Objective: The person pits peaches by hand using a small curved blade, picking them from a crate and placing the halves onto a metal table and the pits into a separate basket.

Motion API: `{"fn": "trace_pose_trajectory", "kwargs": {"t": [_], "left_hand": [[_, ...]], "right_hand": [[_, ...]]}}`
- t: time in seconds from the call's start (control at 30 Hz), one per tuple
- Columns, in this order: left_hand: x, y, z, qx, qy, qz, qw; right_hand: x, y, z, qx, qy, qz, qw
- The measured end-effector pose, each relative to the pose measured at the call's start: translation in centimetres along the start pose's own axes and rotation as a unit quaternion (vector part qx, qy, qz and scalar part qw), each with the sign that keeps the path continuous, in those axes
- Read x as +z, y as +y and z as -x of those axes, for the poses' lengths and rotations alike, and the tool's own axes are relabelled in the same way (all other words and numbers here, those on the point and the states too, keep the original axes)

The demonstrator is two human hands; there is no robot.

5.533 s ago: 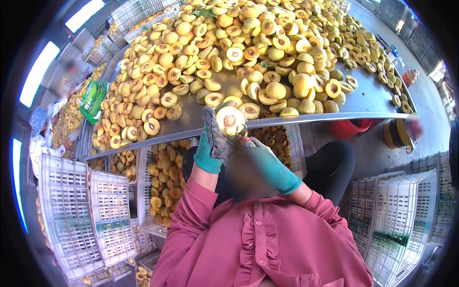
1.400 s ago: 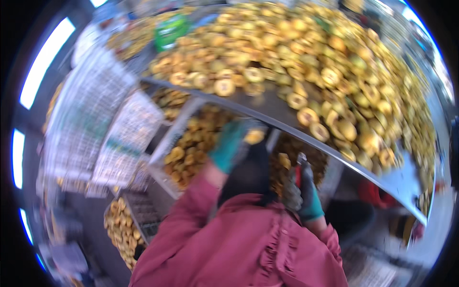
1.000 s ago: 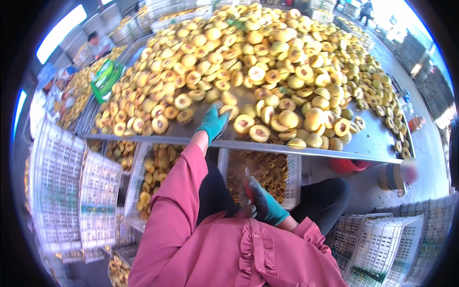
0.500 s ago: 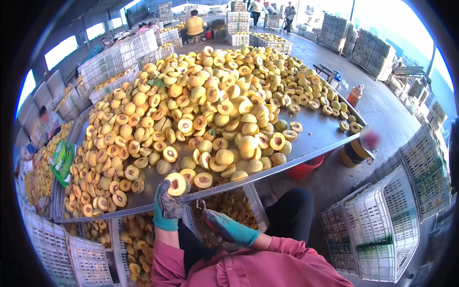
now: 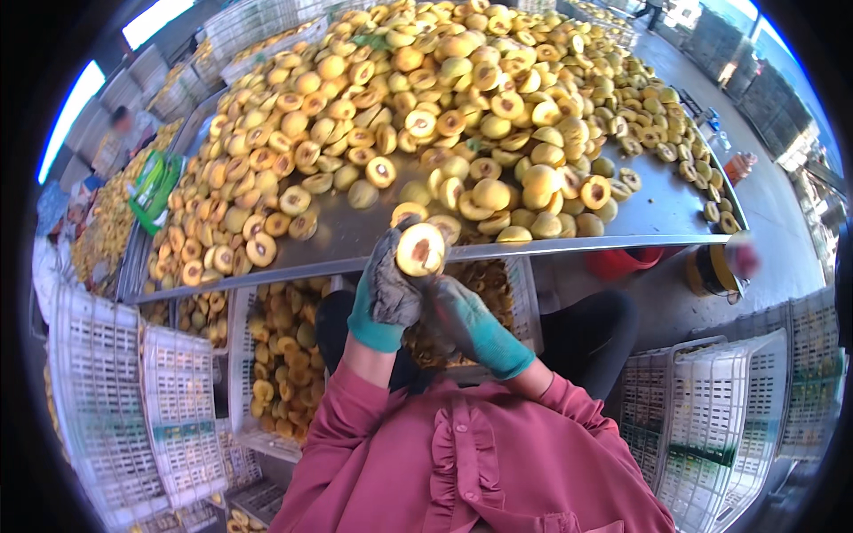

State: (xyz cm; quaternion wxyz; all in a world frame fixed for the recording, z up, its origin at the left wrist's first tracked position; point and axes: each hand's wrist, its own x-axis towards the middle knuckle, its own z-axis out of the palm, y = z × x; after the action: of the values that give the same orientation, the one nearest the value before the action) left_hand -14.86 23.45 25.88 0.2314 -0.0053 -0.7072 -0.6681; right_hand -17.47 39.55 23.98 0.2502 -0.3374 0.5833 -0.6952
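In my left hand [image 5: 391, 280], gloved in teal with a dirty grey palm, a halved yellow peach [image 5: 420, 250] is gripped with its cut face and brown centre turned up. My right hand [image 5: 466, 324], in a matching glove, is closed around a small looped metal pitting tool, mostly hidden now. Its fingers meet the peach half's lower edge. Both hands are just over the near rim of a metal table [image 5: 355, 266], on which a large heap of peach halves [image 5: 409, 124] lies, some showing cut faces and others skin.
Below the table, a crate of peach halves [image 5: 289, 355] stands left of my legs, and a crate of brown scraps [image 5: 489, 289] between them. White plastic crates [image 5: 98, 400] flank me, with more crates [image 5: 711, 400] on the right. A red bucket [image 5: 625, 259] sits under the table.
My left hand has brought the peach half away from the table edge, and my right hand has come up to meet it. The view has tilted down.
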Motion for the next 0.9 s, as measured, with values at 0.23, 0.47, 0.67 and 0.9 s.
{"fn": "trace_pose_trajectory", "kwargs": {"t": [0.23,0.47,0.67,0.9], "left_hand": [[0.8,1.1,0.8,-0.065,0.054,0.096,0.992],[1.4,1.6,1.2,-0.019,0.04,0.112,0.993],[1.1,2.9,1.8,-0.064,-0.002,0.166,0.984],[2.2,3.9,1.7,0.02,0.027,0.093,0.995]], "right_hand": [[0.4,1.4,-0.4,-0.061,0.005,0.039,0.997],[0.5,-2.8,0.4,0.106,0.0,-0.066,0.992],[0.1,-3.3,0.1,0.099,-0.016,0.012,0.995],[-1.2,-1.2,-0.2,-0.158,-0.107,0.264,0.945]]}}
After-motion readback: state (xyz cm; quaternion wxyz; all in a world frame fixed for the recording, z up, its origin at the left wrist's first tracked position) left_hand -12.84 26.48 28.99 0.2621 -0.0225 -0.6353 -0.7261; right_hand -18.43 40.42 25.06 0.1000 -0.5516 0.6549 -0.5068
